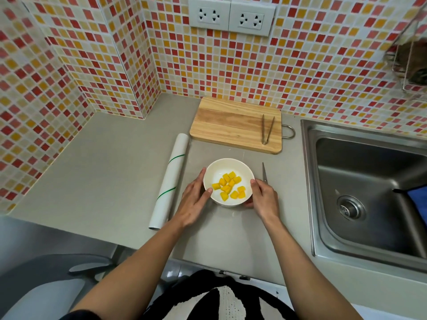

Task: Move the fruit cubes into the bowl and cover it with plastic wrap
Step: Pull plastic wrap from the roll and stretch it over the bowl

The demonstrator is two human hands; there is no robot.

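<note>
A white bowl (217, 172) stands on the grey counter in front of me, with several yellow fruit cubes (230, 187) lying in it. My left hand (194, 200) cups the bowl's left side, thumb on the rim. My right hand (263, 198) holds the right side, fingers curled around the wall. A white roll of plastic wrap (169, 179) with green stripes lies just left of my left hand, pointing away from me. A faint clear sheet appears to lie flat on the counter around the bowl; its edges are hard to make out.
A bare wooden cutting board (226, 123) lies behind the bowl, with metal tongs (266, 129) on its right end. A knife blade (264, 173) points away beside my right hand. A steel sink (369, 195) fills the right. Tiled walls enclose the back and left.
</note>
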